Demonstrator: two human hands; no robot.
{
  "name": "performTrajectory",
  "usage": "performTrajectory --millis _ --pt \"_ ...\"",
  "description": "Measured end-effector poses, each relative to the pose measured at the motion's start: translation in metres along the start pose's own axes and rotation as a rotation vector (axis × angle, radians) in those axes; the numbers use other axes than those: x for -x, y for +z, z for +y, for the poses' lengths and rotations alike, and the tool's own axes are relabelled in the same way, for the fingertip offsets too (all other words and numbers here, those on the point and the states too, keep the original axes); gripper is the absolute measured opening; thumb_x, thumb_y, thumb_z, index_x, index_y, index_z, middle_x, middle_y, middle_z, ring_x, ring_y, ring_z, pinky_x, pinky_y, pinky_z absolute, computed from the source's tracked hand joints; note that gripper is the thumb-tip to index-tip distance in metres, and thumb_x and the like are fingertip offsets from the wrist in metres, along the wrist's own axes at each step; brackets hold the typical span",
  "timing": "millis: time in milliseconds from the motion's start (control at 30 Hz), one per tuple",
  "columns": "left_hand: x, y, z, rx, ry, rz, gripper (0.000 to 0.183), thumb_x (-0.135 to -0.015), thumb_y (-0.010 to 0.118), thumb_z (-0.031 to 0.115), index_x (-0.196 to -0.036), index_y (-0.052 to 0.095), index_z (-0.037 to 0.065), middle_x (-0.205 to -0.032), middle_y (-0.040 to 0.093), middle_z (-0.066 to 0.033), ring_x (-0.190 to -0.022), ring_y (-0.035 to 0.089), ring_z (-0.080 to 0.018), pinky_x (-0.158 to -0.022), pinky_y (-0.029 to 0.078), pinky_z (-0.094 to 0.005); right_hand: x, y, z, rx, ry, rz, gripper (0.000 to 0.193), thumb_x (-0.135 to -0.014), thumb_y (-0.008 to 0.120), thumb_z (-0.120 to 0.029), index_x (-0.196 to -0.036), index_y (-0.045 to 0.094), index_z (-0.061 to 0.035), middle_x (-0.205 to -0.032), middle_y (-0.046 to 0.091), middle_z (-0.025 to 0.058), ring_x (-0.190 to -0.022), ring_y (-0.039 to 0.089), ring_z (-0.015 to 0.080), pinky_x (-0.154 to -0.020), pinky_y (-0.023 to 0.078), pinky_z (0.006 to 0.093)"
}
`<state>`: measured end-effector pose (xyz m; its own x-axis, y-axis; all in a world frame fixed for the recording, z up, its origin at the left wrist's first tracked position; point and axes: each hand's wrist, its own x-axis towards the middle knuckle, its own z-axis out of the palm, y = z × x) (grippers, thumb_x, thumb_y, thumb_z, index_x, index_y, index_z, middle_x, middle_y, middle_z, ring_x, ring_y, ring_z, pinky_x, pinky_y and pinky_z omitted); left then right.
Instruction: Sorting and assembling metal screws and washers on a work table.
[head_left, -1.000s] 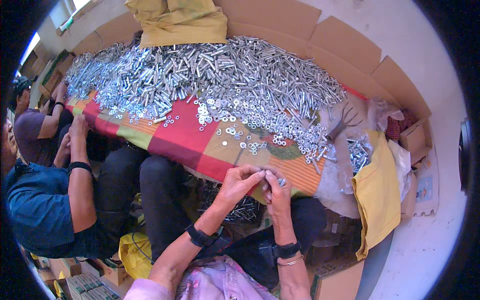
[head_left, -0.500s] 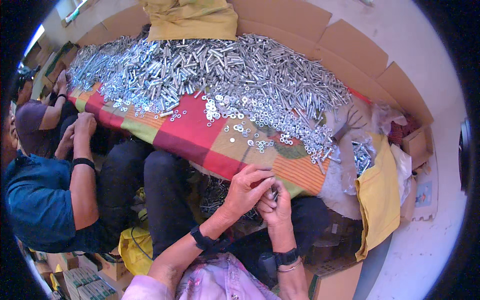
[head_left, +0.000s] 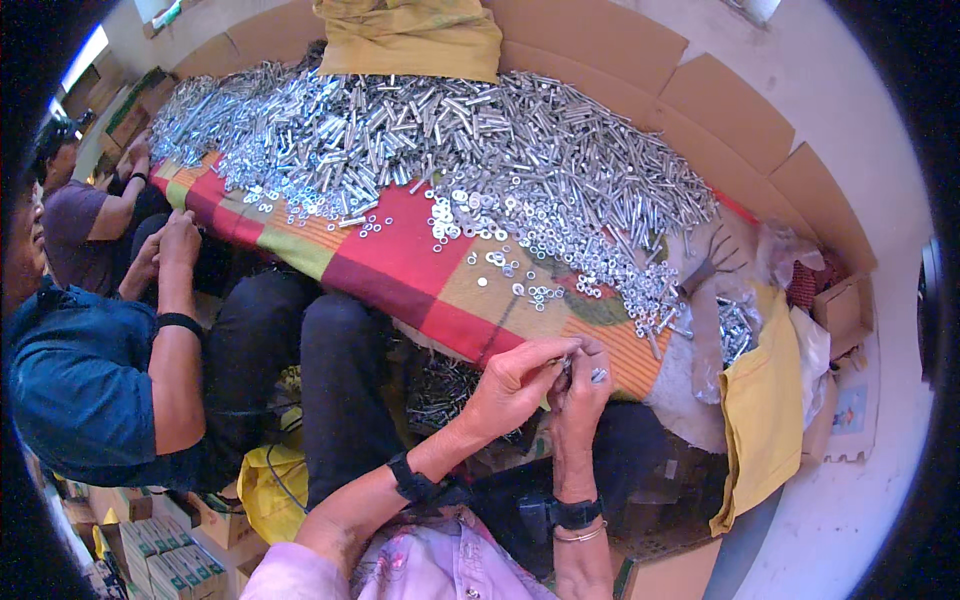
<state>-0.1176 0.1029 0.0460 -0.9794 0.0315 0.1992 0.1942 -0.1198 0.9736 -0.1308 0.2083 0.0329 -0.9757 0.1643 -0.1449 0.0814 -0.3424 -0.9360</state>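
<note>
My left hand (head_left: pixel 522 386) and my right hand (head_left: pixel 580 392) meet above my lap, just past the near edge of a checkered blanket (head_left: pixel 405 291). Both are closed, with fingertips pinched together. Small silvery metal fasteners (head_left: pixel 599 376) show between the fingers of my right hand; their exact kind is too small to tell. Whatever my left fingertips pinch is mostly hidden. On the blanket beyond lies a big heap of metal anchor bolts (head_left: pixel 420 130), with loose washers (head_left: pixel 455 212) and nuts (head_left: pixel 592 270) spread along its near side.
Two people sit at my left, one in a blue shirt (head_left: pixel 90 385). A hand rake (head_left: pixel 708 268) lies at the heap's right end, near a plastic bag of fasteners (head_left: pixel 735 330) and yellow cloth (head_left: pixel 762 405). Cardboard (head_left: pixel 725 110) walls the back. More bolts (head_left: pixel 440 390) lie below the blanket's edge.
My hands have risen slightly and drawn closer together at the fingertips, the right one turning upward. The whole view has shifted a little. The neighbour in blue still has both hands together.
</note>
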Motion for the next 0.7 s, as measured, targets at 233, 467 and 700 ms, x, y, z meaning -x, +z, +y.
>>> performTrajectory --millis 233,467,700 --pt "0.008 0.0 -0.005 -0.347 0.23 -0.034 0.031 -0.081 0.055 0.001 -0.112 0.056 0.0 -0.106 0.06 -0.0162 -0.097 0.06 -0.0245 -0.082 0.047 -0.031 0.006 -0.007 0.033 -0.393 0.418 -0.06 0.025 -0.088 0.055 -0.03 -0.1 0.052 -0.0087 -0.078 0.054 -0.0019 -0.059 0.05 0.0058 -0.045 0.041 0.0195" --pt "0.015 -0.032 -0.014 -0.311 0.073 -0.065 0.028 -0.084 0.052 0.006 -0.111 0.056 -0.001 -0.105 0.06 -0.0152 -0.099 0.059 -0.023 -0.085 0.045 -0.0316 0.031 -0.002 0.05 -0.258 0.538 -0.326 0.03 -0.091 0.047 -0.029 -0.111 0.048 -0.006 -0.064 0.049 -0.0029 -0.039 0.039 0.0046 -0.033 0.031 0.0194" --pt "-0.019 -0.101 -0.018 -0.387 0.016 0.362 0.027 -0.091 0.047 0.015 -0.104 0.059 -0.005 -0.094 0.065 -0.0105 -0.091 0.059 -0.0168 -0.082 0.045 -0.0291 0.039 0.007 -0.06 -0.026 0.189 -0.449 0.015 -0.087 0.047 -0.011 -0.098 0.056 -0.0046 -0.05 0.049 0.0015 -0.035 0.041 0.0095 -0.033 0.031 0.0255"
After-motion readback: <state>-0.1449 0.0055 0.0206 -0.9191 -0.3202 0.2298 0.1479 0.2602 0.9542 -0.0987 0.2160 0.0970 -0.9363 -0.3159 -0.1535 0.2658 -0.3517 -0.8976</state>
